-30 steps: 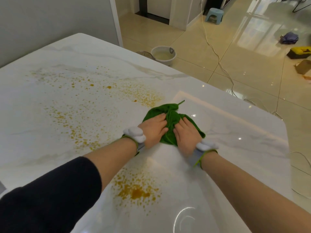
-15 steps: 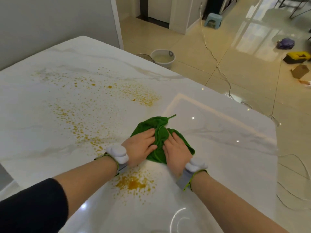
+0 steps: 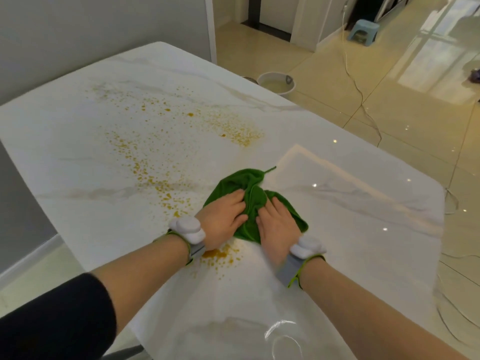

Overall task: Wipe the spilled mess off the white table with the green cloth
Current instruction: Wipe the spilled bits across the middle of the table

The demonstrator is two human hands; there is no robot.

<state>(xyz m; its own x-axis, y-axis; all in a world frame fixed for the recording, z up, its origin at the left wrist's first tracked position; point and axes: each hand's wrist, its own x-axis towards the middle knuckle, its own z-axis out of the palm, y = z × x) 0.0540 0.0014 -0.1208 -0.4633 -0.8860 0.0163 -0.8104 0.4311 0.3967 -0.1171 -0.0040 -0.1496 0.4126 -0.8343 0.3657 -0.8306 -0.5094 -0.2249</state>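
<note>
A crumpled green cloth lies on the white marble table, near its middle. My left hand and my right hand press down on the cloth side by side, fingers spread over it. Orange-yellow spilled mess is scattered across the table's left and far part. A thicker orange puddle sits just below the cloth, between my wrists. Both wrists wear white bands.
A grey wall borders the table on the left. On the tiled floor beyond the far edge stand a white bucket and a small blue stool. A white cable trails across the floor on the right.
Both hands have dragged the cloth toward me, down to the edge of the thick orange puddle. The cloth stays bunched under my palms.
</note>
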